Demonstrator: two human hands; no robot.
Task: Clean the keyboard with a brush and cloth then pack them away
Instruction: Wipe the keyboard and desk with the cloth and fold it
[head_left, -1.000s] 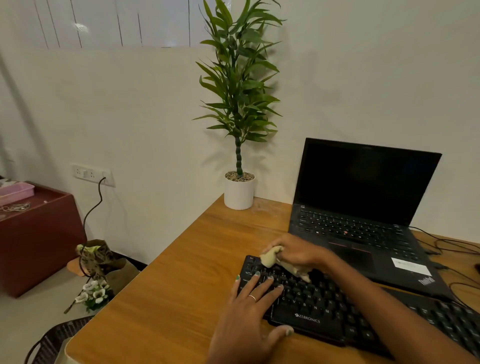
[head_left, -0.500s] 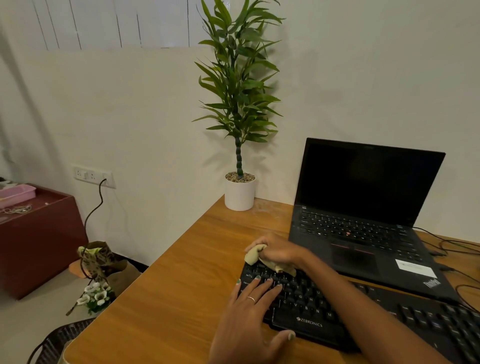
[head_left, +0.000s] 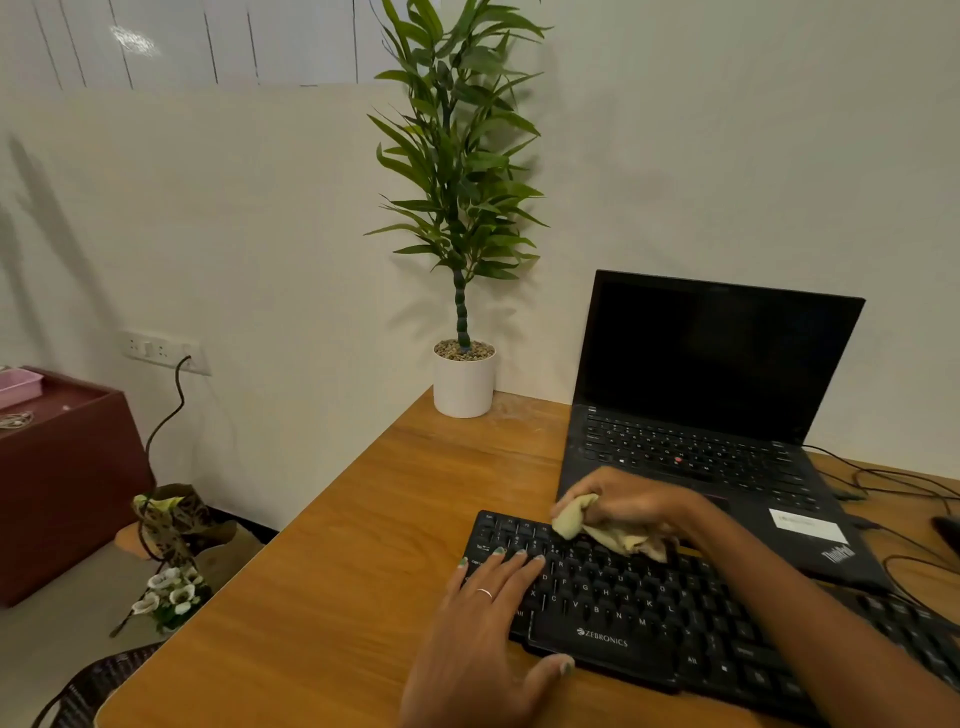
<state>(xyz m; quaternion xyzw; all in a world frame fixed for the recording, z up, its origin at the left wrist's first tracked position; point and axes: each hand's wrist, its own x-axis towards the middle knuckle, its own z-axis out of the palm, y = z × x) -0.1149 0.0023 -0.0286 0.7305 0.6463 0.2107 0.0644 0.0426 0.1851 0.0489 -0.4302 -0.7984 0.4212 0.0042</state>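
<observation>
Soft, even indoor illumination, moderately bright, warm in tone. Glare patch on the glossy panels (head_left: 132, 39) at 11 o'clock. Diffuse shadow of the plant (head_left: 457, 156) cast on the wall (head_left: 285, 234) toward 5 o'clock; fainter streaked shadows at 9 o'clock. Dull sheen on the bench (head_left: 363, 545). Laptop screen (head_left: 711, 358) black, unreflective. Motion blur over the right hand (head_left: 628, 501) and cloth (head_left: 608, 530); left hand (head_left: 483, 618) sharper. Wide-angle bowing and softness toward the edges.

black keyboard (head_left: 623, 603) — crumpled cloth (head_left: 613, 535) on keys
</observation>
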